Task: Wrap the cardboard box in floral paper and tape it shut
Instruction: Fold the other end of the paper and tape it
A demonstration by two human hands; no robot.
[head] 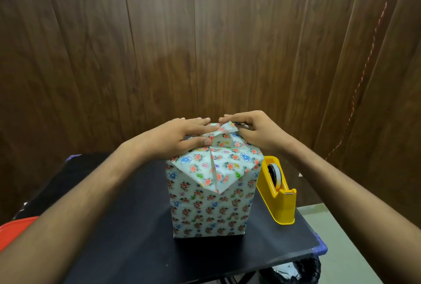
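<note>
The box (206, 206), covered in white floral paper, stands upright in the middle of the black table (127, 226). A pointed paper flap (218, 170) is folded down over its near upper face. My left hand (180, 138) lies flat on the top left of the box, fingers straight, thumb pressing the fold. My right hand (252, 132) is on the top right, its fingers and thumb pinching a small raised paper flap (227, 127) at the top. A yellow tape dispenser (279, 195) with a roll stands just right of the box.
A brown wood-panel wall (205, 44) rises close behind the table. A red object (16, 231) shows at the left edge. A black bag (293, 271) sits on the floor below the table's right corner. A red string (373, 44) hangs at the right.
</note>
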